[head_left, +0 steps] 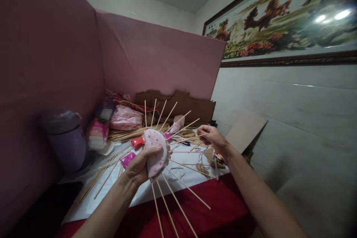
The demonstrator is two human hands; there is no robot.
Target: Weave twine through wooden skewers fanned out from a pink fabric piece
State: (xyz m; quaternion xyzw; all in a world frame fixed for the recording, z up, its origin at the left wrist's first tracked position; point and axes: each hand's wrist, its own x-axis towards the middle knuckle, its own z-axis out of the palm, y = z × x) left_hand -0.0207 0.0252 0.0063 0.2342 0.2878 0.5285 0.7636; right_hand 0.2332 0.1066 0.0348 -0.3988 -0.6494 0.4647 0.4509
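Note:
My left hand (pixel 142 161) grips a half-round piece covered in white cloth with red dots (pixel 156 152), its thumb across the front. Thin wooden sticks (pixel 182 160) fan out from the curved edge of this piece, upward, to the right and downward. To the right, my right hand (pixel 210 135) has its fingers closed at the outer end of one of these sticks. The far side of the half-round piece and the left fingers behind it are hidden.
Beneath lies a white sheet (pixel 111 178) over a red cloth (pixel 195 212). Loose sticks (pixel 122 134), a red packet (pixel 137 142), a purple packet (pixel 128 159) and twine (pixel 201 169) lie about. A purple bin (pixel 67 148) stands left; torn cardboard (pixel 178 104) leans behind.

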